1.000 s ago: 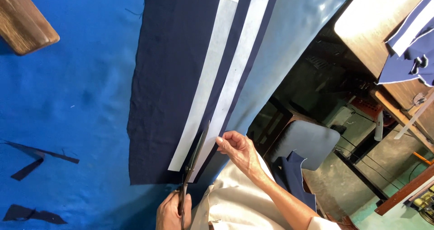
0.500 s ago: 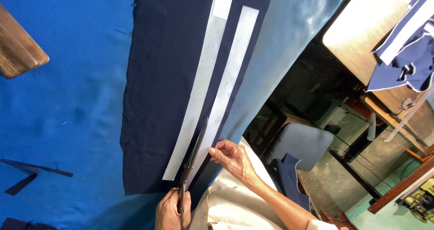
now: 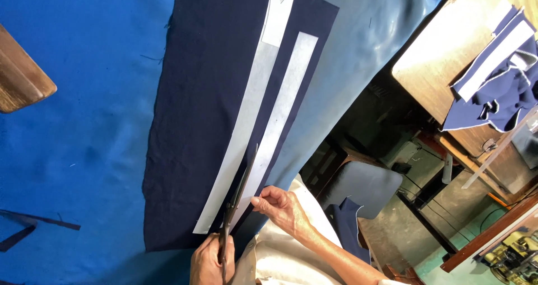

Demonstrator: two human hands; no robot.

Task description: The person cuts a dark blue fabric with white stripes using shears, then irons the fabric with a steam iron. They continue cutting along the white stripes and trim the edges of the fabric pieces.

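Dark metal scissors (image 3: 238, 198) sit in the grip of the left hand (image 3: 208, 261) at the bottom centre, blades pointing up between two white strips (image 3: 263, 89). The right hand (image 3: 283, 207) pinches the near end of the right strip. Both strips lie on navy cloth (image 3: 207, 94) spread over the blue tabletop (image 3: 84, 150).

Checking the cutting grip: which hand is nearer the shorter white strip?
Right. The right hand pinches the near end of the shorter white strip; the left hand grips the scissors just beside it, below the navy cloth.
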